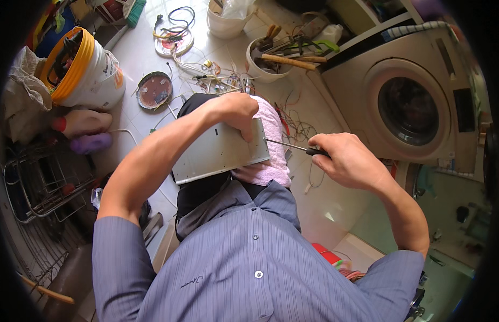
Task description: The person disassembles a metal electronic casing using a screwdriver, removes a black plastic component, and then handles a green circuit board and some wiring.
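Note:
A flat grey metal case (212, 153) with small holes lies across my lap. My left hand (240, 114) grips its far right part, with the thumb resting on the upper face and the other fingers partly hidden. In my right hand (346, 161) is a screwdriver (287, 144), held by its black handle between thumb and fingers. Its long thin shaft points left, and the tip meets the right edge of the case. A pink towel (276, 173) covers my right thigh beneath the case.
Loose wires and small parts (222, 80) spread over the tiled floor ahead, beside a round dark-faced part (154, 90). A tool bucket (264, 67) holds a hammer. A washing machine (362, 91) stands right; a yellow-rimmed bucket (107, 75) and wire rack (40, 188) stand left.

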Available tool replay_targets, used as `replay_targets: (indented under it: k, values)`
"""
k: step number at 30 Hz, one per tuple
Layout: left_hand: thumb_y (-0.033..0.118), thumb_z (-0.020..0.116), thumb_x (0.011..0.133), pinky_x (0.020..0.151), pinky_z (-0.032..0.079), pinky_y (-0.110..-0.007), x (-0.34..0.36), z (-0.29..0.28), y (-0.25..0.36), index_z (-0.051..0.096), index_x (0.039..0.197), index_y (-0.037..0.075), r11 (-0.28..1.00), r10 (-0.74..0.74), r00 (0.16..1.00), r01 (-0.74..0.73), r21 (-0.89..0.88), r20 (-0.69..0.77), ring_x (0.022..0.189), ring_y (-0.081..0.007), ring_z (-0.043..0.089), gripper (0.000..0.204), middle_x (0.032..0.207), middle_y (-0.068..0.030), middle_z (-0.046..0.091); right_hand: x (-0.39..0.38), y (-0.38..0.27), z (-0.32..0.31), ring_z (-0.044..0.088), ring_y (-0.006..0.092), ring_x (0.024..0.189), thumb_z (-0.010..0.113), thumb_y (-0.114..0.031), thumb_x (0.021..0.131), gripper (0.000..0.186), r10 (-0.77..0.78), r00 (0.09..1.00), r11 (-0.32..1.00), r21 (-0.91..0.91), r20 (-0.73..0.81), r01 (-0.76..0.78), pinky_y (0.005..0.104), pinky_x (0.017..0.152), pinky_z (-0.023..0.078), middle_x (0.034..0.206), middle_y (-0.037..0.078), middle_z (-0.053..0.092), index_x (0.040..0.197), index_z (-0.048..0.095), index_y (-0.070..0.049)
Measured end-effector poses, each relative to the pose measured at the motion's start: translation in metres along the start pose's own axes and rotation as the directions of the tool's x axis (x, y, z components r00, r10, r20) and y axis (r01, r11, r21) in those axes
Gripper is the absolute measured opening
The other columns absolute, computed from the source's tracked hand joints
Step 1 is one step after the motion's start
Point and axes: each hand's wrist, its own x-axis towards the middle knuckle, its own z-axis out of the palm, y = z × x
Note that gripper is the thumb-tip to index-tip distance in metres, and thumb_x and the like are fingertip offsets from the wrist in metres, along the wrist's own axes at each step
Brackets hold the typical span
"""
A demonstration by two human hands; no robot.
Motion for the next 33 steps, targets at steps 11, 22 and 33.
replay_targets:
  k: [11,22,33]
  values:
    - [0.032,0.081,0.077,0.068,0.059,-0.033,-0.053,0.002,-0.01,0.075,0.114,0.002,0.673,-0.2,0.951,0.309,-0.672,0.236,0.077,-0.0163,0.073,0.048,0.093,-0.0081,0.077,0.0,-0.002,0.021,0.069,0.0366,0.07,0.066,-0.008,0.083,0.008,-0.292,0.925,0.933,-0.285,-0.242,0.22,0.0472,0.062,0.056,0.078,0.017,0.065,0.086,0.062,-0.002]
    - [0.003,0.068,0.079,0.077,0.048,-0.024,-0.052,-0.018,-0.021,0.063,0.128,0.002,0.566,-0.41,0.837,-0.078,-0.821,-0.362,0.087,-0.0094,0.059,0.049,0.101,-0.0009,0.066,0.03,0.014,0.028,0.066,0.0257,0.066,0.063,-0.004,0.083,0.034,-0.424,0.691,0.885,-0.43,-0.585,0.179,0.0393,0.057,0.055,0.083,0.01,0.06,0.117,0.066,-0.003]
    - [0.007,0.063,0.094,0.101,0.049,-0.028,-0.06,0.111,0.011,0.053,0.149,-0.002,0.502,-0.579,0.599,-0.272,-0.821,-0.553,0.115,-0.0143,0.062,0.057,0.132,-0.0106,0.067,0.031,0.011,0.132,0.065,0.0282,0.066,0.068,-0.006,0.09,0.037,-0.259,0.788,0.963,-0.082,-0.558,0.259,0.0406,0.059,0.054,0.084,0.011,0.058,0.128,0.067,-0.003]
